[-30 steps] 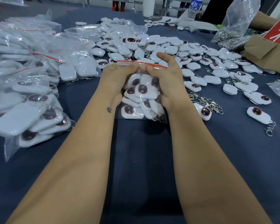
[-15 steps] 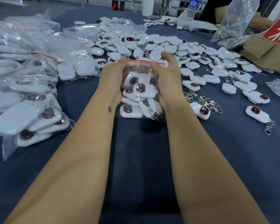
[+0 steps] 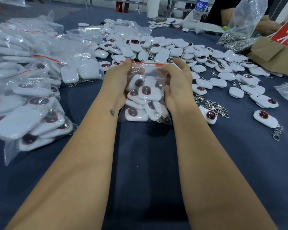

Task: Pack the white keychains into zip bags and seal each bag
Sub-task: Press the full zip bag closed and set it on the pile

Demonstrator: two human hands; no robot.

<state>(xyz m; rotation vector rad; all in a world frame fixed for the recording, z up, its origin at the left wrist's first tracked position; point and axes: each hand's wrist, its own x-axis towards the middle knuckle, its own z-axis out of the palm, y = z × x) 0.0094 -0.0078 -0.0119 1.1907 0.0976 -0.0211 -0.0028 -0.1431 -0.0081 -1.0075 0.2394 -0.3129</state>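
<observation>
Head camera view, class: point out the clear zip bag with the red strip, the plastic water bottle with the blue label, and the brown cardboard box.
Clear zip bag with red strip (image 3: 145, 73), head view, upper film.
Plastic water bottle with blue label (image 3: 200, 6), head view, label.
Brown cardboard box (image 3: 273, 55), head view, flap.

Both bare forearms reach forward side by side, the left one marked with a small dark tattoo near the wrist. The left hand and right hand face each other, palms inward, fingers curled, pinching the clear red-striped zip bag between them.
</observation>
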